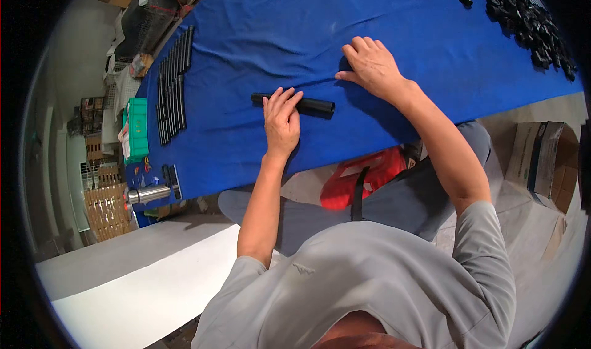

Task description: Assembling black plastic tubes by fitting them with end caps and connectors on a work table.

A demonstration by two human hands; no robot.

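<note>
A short black tube (316, 108) lies across the blue cloth in front of me, its round open end toward the right. My left hand (282, 126) is over its left half, the fingers wrapped across the top with their tips at the far side; the thumb is hidden. Further right and a bit farther away, my right hand (373, 69) hovers over the cloth, apart from the tube. Its fingers bend downward, the thumb stands away from them, and nothing shows between them.
Rows of black tubes (175, 84) lie at the table's left. A heap of black parts (529, 32) covers the far right corner. Along the left edge are a green bin (136, 130) and a steel flask (148, 194). A red stool (351, 180) and an open carton (542, 158) stand below.
</note>
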